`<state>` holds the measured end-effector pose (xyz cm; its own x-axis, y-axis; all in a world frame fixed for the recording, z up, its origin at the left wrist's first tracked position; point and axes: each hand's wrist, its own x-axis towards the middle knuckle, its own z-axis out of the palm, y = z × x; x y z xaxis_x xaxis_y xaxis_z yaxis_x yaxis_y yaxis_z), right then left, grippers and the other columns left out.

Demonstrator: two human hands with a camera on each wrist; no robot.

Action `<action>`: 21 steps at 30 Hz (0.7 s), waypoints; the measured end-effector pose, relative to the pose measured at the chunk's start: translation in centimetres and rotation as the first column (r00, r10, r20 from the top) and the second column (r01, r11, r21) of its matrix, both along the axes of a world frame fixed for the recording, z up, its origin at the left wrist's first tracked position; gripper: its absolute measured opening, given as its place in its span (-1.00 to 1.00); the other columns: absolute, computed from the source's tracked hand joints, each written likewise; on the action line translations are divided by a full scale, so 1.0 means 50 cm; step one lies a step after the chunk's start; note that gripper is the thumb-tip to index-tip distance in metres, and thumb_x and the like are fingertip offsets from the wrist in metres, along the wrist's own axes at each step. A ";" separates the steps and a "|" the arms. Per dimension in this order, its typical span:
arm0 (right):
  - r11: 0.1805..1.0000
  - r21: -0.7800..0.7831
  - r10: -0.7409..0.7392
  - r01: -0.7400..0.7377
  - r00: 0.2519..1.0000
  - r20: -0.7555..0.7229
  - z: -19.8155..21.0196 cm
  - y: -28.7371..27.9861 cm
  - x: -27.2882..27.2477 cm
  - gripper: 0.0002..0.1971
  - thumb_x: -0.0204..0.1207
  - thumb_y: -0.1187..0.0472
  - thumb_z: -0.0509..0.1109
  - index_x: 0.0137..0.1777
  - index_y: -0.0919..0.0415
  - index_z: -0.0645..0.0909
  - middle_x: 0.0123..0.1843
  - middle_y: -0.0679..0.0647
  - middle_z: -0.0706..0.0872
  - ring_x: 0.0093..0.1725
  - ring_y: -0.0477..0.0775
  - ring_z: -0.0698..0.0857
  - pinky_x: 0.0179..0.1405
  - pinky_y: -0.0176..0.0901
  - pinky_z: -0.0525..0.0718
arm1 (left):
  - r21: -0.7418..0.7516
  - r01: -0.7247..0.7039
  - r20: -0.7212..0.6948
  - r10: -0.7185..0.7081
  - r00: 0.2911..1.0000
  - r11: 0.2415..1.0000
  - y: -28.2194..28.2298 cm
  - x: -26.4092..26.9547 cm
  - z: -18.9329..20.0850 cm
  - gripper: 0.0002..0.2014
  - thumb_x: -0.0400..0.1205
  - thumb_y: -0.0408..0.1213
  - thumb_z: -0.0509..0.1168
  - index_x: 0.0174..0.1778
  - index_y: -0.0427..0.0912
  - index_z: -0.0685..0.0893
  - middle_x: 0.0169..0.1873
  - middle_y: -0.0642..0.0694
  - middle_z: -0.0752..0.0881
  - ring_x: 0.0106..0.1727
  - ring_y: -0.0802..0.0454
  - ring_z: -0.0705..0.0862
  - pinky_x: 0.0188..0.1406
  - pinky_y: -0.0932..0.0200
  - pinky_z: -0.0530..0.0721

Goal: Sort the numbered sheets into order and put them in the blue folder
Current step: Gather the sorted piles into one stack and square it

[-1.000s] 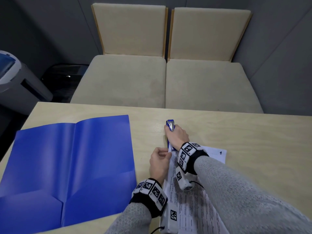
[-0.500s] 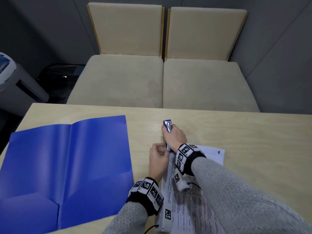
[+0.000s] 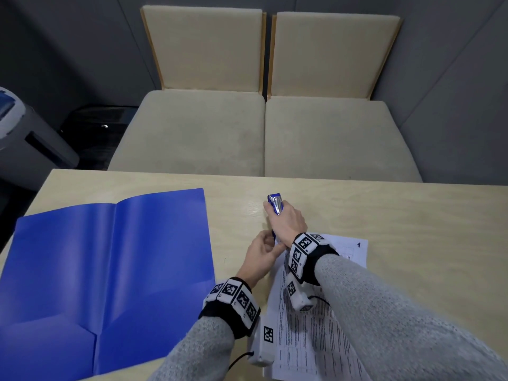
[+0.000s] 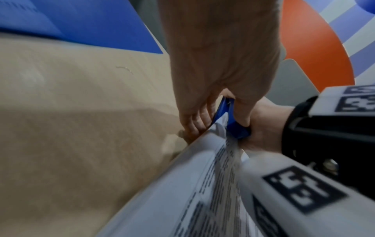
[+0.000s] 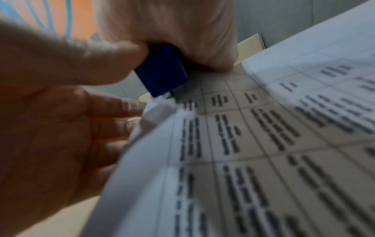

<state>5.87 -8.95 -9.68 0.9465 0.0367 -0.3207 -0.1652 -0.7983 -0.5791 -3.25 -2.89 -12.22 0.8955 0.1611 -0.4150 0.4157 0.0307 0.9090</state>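
Right hand (image 3: 286,224): fingers clenched round blue stapler (image 3: 275,204) | left hand (image 3: 261,254): fingers pinching sheets (image 3: 316,331) corner | blue folder (image 3: 104,270): open on table (image 3: 384,215)

Table (image 3: 384,215): pale wood, matt, faint grain. Folder (image 3: 110,270): blue card with a soft sheen. Sheets (image 3: 310,339): white printed paper, matt. Stapler (image 3: 275,204): blue plastic body, glossy, with a shiny metal top strip. Chairs (image 3: 200,133): cream napped cloth on light wood frames. Sleeves (image 3: 384,312): grey knit, rough.
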 end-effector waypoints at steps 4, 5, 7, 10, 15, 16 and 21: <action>0.999 0.032 0.007 -0.008 1.000 0.007 -0.010 0.004 -0.004 -0.53 0.52 -0.29 0.16 -0.02 0.14 0.58 -0.03 0.19 0.73 0.02 0.30 0.65 -0.12 -0.04 0.46 | 0.083 -0.059 0.024 0.057 0.998 0.995 -0.009 -0.007 -0.013 -0.41 0.37 0.05 0.36 0.22 -0.27 0.55 -0.35 0.11 0.53 -0.31 0.16 0.51 -0.17 0.19 0.51; 0.999 0.033 0.005 -0.005 1.000 0.003 -0.012 0.004 -0.005 -0.53 0.52 -0.28 0.16 -0.01 0.14 0.59 -0.03 0.20 0.73 0.02 0.31 0.65 -0.12 -0.04 0.46 | 0.075 -0.071 0.020 0.069 0.997 0.995 -0.009 -0.008 -0.011 -0.41 0.35 0.05 0.37 0.21 -0.25 0.56 -0.32 0.09 0.56 -0.28 0.14 0.54 -0.15 0.15 0.56; 1.000 0.015 0.006 -0.006 1.000 0.005 -0.014 0.002 -0.007 -0.53 0.52 -0.28 0.16 -0.01 0.13 0.59 -0.02 0.21 0.73 0.03 0.31 0.65 -0.12 -0.04 0.45 | 0.057 -0.077 -0.005 0.077 0.997 0.995 -0.007 -0.011 -0.012 -0.45 0.34 0.04 0.43 0.17 -0.18 0.57 -0.20 0.01 0.67 -0.16 0.06 0.65 0.03 0.03 0.67; 0.999 0.026 0.020 -0.020 1.000 -0.011 -0.010 -0.003 -0.005 -0.53 0.51 -0.30 0.15 -0.01 0.11 0.59 -0.04 0.18 0.72 0.02 0.30 0.64 -0.10 -0.04 0.46 | 0.005 -0.028 -0.044 0.028 0.999 1.000 0.002 -0.013 0.001 -0.55 0.49 -0.11 0.48 0.22 -0.14 0.50 -0.03 -0.04 0.69 0.00 0.02 0.69 0.11 0.05 0.69; 0.790 0.506 -0.348 0.346 0.933 -0.094 0.040 -0.030 0.013 -0.59 0.54 -0.24 0.24 -0.14 0.13 0.59 -0.28 0.07 0.67 -0.21 0.17 0.66 -0.16 -0.10 0.59 | 0.274 0.074 -0.052 -0.062 0.997 0.959 -0.015 -0.017 0.013 -0.13 0.33 -0.07 0.58 0.49 -0.13 0.27 0.28 -0.07 0.40 0.25 0.01 0.53 0.31 0.07 0.57; 0.666 0.597 -0.453 0.448 0.878 -0.153 0.053 -0.045 0.023 -0.60 0.54 -0.22 0.27 -0.15 0.14 0.59 -0.31 0.04 0.64 -0.27 0.11 0.64 -0.24 -0.15 0.57 | 0.319 0.046 -0.063 -0.027 0.998 0.947 -0.023 -0.021 0.010 -0.17 0.37 -0.10 0.56 0.48 -0.14 0.27 0.25 -0.09 0.45 0.22 -0.02 0.55 0.24 0.07 0.59; 0.333 0.689 -0.593 0.643 0.711 -0.377 0.061 -0.217 0.069 -0.77 0.43 0.04 0.51 -0.29 0.12 0.55 -0.24 0.16 0.64 -0.37 0.08 0.65 -0.34 -0.08 0.57 | 0.115 -0.103 -0.147 0.120 0.982 0.988 -0.043 -0.052 0.013 -0.75 0.47 -0.26 0.36 0.07 -0.05 0.62 0.09 -0.14 0.76 0.09 -0.12 0.73 0.14 -0.13 0.70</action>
